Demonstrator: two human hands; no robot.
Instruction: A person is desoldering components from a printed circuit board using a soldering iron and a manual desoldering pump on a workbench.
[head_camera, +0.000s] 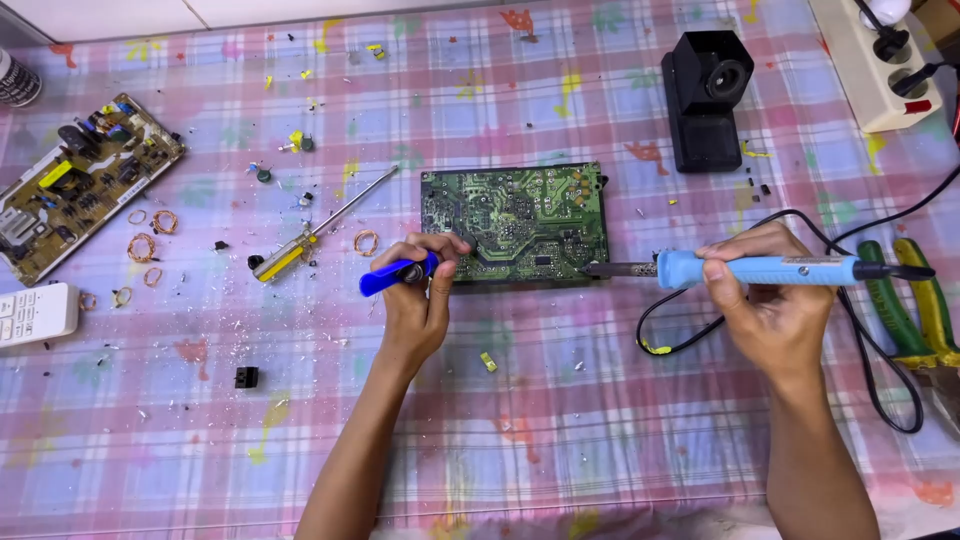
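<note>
The right hand (770, 300) grips a blue soldering iron (750, 270) lying level, tip pointing left onto the green circuit board's (515, 220) lower right edge. The left hand (420, 290) clasps a blue desoldering pump (398, 273) at the board's lower left corner. A yellow-handled screwdriver (310, 235) lies left; pliers (915, 300) right on the bench (560, 420).

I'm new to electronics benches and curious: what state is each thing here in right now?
Green circuit board: flat, solder side up.
Soldering iron: gripped by right hand, tip at the board's edge.
Blue tool: held by left hand.
Screwdriver: lying loose.
Pliers: lying unused.
</note>
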